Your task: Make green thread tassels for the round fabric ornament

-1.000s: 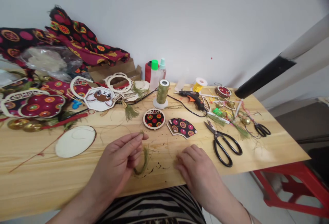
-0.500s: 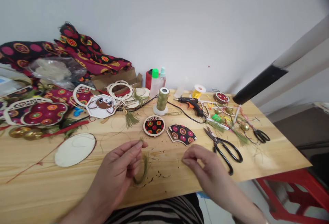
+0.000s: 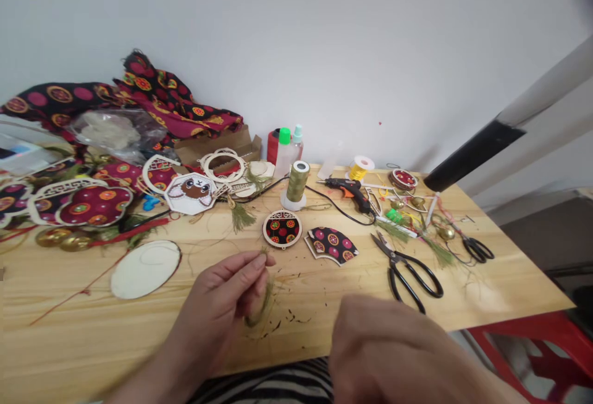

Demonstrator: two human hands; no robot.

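Pinched between the thumb and fingers of my left hand [image 3: 231, 290] is a bundle of green thread [image 3: 265, 302], its strands hanging in a curve below. My right hand [image 3: 384, 342] is raised near the table's front edge, close to the camera and blurred; its fingertips are hidden. Beyond my left hand lies a round wooden frame with patterned fabric [image 3: 282, 229]. A fan-shaped fabric piece [image 3: 332, 245] rests to its right. Large black-handled scissors [image 3: 407, 265] lie with blades open beyond my right hand. A spool of green thread [image 3: 297, 183] stands upright behind the round frame.
A glue gun [image 3: 349, 193], yellow thread spool [image 3: 360, 168] and small scissors [image 3: 477, 248] lie to the right. Wooden frames, fabric [image 3: 176, 104] and gold bells [image 3: 65, 239] crowd the left. A white oval piece [image 3: 146, 269] lies nearer. Bottles [image 3: 284, 154] stand by the wall.
My right hand has come nearer the camera and turned, its fingertips now out of sight. My left hand keeps its pinch on the green thread. The view has shifted slightly.
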